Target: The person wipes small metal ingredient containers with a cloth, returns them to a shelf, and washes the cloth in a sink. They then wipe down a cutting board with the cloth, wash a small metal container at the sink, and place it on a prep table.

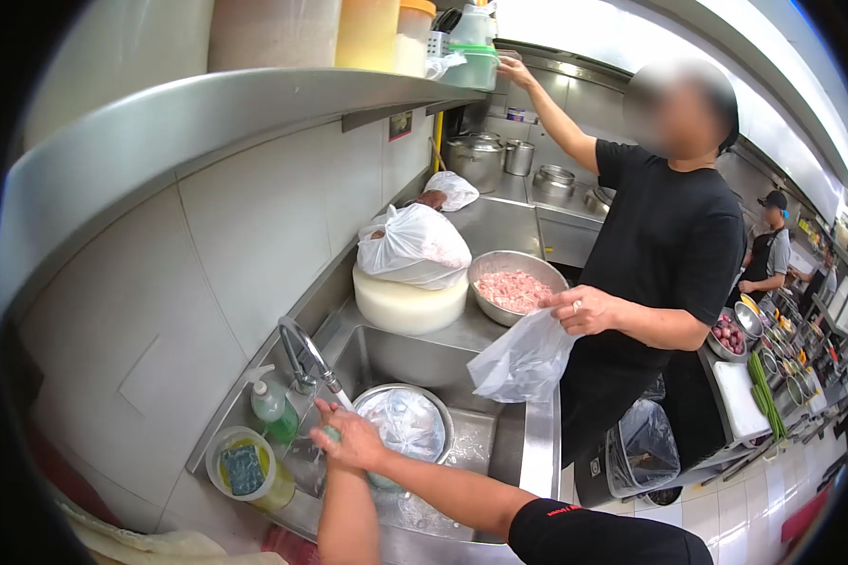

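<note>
My right hand (356,441) lies across my left hand (334,454), its fingers bent round it, beside the running tap (316,353). Most of my left hand's fingers are hidden beneath. A small greenish patch shows between the hands; I cannot make out what it is. Water falls from the spout just behind my fingers. Below, in the steel sink (481,433), stands a round metal bowl (448,424) holding a clear plastic bag (402,422) with unclear contents. A green soap pump bottle (273,407) and a tub (275,485) with a scouring sponge (243,470) stand at the left.
A person in black (674,207) stands right of the sink, reaching to the shelf (254,99) and holding a plastic bag (528,358). A bowl of raw meat (516,285) and a white round block (410,303) topped by a bag sit behind the sink. A lined bin (643,447) stands right.
</note>
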Available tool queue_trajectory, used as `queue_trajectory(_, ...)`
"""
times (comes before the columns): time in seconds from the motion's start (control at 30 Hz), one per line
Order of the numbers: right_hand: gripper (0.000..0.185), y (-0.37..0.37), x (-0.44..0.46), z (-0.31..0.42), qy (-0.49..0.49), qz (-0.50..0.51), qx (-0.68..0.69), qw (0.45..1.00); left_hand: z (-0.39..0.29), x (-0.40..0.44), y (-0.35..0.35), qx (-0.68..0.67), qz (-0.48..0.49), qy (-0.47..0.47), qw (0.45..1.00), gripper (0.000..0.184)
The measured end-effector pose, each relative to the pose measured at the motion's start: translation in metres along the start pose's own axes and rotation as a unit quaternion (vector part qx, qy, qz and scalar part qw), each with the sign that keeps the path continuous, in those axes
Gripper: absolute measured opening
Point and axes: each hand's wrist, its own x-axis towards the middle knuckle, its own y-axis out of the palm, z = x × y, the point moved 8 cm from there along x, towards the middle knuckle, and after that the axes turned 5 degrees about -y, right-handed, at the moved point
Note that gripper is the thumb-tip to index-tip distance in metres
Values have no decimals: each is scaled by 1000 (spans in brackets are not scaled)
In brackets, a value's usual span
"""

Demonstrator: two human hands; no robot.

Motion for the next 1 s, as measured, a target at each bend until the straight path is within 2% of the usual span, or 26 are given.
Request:
queue_trajectory(0.07, 45, 5, 7, -17, 136, 68, -53, 987, 2, -14, 11, 21, -72, 12, 997, 50)
queue_trajectory(0.1, 58, 3, 16, -38, 136, 90, -90, 983, 2, -23, 14, 39, -111, 20, 993, 50)
queue_trajectory(0.13, 53, -12, 23, -42, 134, 103, -128, 977, 2, -31, 19, 47, -145, 31, 988, 50)
queue_trajectory(0.17, 50, -14, 23, -41, 157, 99, -120, 975, -2, -50, 30, 99, -205, -25, 973, 48)
queue_trajectory(0.2, 48, -13, 21, -40, 183, 92, -114, 972, 1, -34, 17, 77, -154, -3, 985, 50)
queue_trajectory(0.27, 45, 22, 3, -32, 53, 14, -98, 994, 18, 23, -28, -39, 65, 42, 996, 54)
queue_trajectory(0.3, 41, 8, 0, -3, -34, 22, -71, 997, 22, 32, -34, -96, 176, 51, 978, 57)
queue_trajectory(0.37, 40, -14, 15, -34, 95, 82, -76, 989, 2, -22, 20, 50, -38, 39, 997, 58)
queue_trajectory(0.4, 40, -20, 21, -48, 157, 113, -73, 978, -10, -59, 55, 115, -138, 8, 984, 59)
queue_trajectory(0.43, 42, -22, 23, -51, 166, 87, -68, 980, -17, -74, 66, 164, -195, -12, 967, 57)
queue_trajectory(0.5, 42, -12, 10, -24, 131, 73, -26, 988, -4, -25, 19, 109, -3, -3, 994, 54)
queue_trajectory(0.53, 42, -6, 8, -12, 106, 63, -6, 992, 2, -7, 6, 81, -7, -13, 997, 52)
queue_trajectory(0.57, 44, 1, 9, -30, 69, -6, 14, 997, 7, 11, -7, 53, -11, -22, 998, 50)
queue_trajectory(0.6, 41, 7, 14, -66, 97, 3, 24, 995, -4, -7, 10, 135, -16, 31, 990, 48)
queue_trajectory(0.67, 37, -30, 22, -80, 191, 24, -16, 981, -21, -69, 66, 289, -28, 133, 948, 44)
queue_trajectory(0.7, 38, -36, 25, -79, 127, 29, 33, 991, -17, -64, 52, 385, -18, 129, 914, 41)
queue_trajectory(0.77, 42, -30, 21, -75, -2, 50, 142, 989, -33, -77, 74, 551, 29, 139, 822, 38)
queue_trajectory(0.8, 41, -30, 12, -80, 48, 47, 215, 974, -45, -79, 87, 625, 44, 144, 766, 37)
queue_trajectory(0.83, 41, -30, 0, -83, 99, 48, 287, 951, -56, -82, 96, 615, 66, 156, 770, 35)
queue_trajectory(0.87, 43, -35, -15, -75, 196, 58, 330, 922, -61, -82, 105, 603, 88, 167, 775, 32)
queue_trajectory(0.93, 53, -9, -34, -73, 133, 81, 332, 930, -65, -68, 99, 481, 56, 128, 865, 29)
queue_trajectory(0.97, 52, 0, -40, -73, 106, 100, 283, 948, -64, -62, 98, 415, 47, 111, 902, 27)
queue_trajectory(1.0, 51, 5, -44, -66, 77, 117, 234, 962, -66, -62, 103, 394, 45, 120, 910, 26)
